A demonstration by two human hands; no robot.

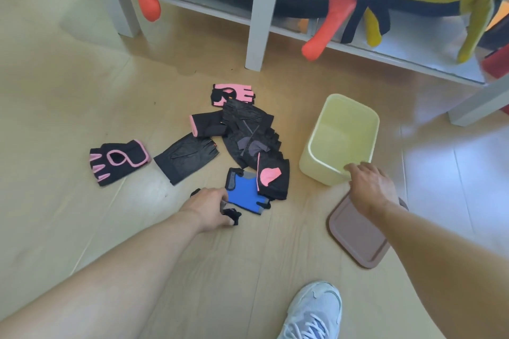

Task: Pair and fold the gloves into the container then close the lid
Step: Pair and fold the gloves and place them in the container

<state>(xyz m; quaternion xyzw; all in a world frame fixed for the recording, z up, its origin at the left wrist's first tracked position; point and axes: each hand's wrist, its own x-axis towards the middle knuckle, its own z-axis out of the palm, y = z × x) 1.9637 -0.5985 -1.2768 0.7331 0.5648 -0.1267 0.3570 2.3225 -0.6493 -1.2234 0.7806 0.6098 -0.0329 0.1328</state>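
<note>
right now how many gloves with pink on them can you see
4: one alone at far left, one at the pile's far end, one at mid-left, one beside the blue glove. The pile may hide more.

The pale wooden floor (68, 124) carried a loose heap of fingerless gloves (248, 135), with a black-and-pink glove (118, 161) lying apart to the left and a blue glove (243, 195) at the near edge. A yellow container (340, 139) stood open just right of the heap, its mauve lid (355, 234) flat beside it. A white shoe (314, 311) rested nearer.
</note>
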